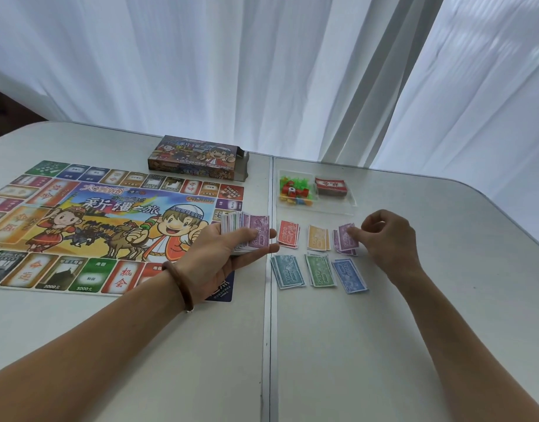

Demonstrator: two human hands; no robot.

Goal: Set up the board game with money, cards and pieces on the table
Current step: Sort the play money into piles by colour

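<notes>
So, play money getting sorted into piles right of the game board (94, 220).
Left hand (228, 254), palm up over the board's right edge, grips a fat stack of play money (246, 231) with a purple note on top, and there's a brown bracelet (178, 284) on that wrist. Right hand (387, 236), well right of the board, has its fingers curled and pinches the top note of the purple pile (344, 242). Right of the board on the white table (384, 345), the far row is red pile (288, 234), orange pile (317, 238), then purple; the near row is teal pile (288, 271), green pile (320, 271), blue pile (350, 275). Beyond the piles, off the board's far right corner, a clear tray (335, 208) holds plastic pieces (295, 190) and a card deck (330, 185). The game box (195, 158) lies just behind the board's far edge.
</notes>
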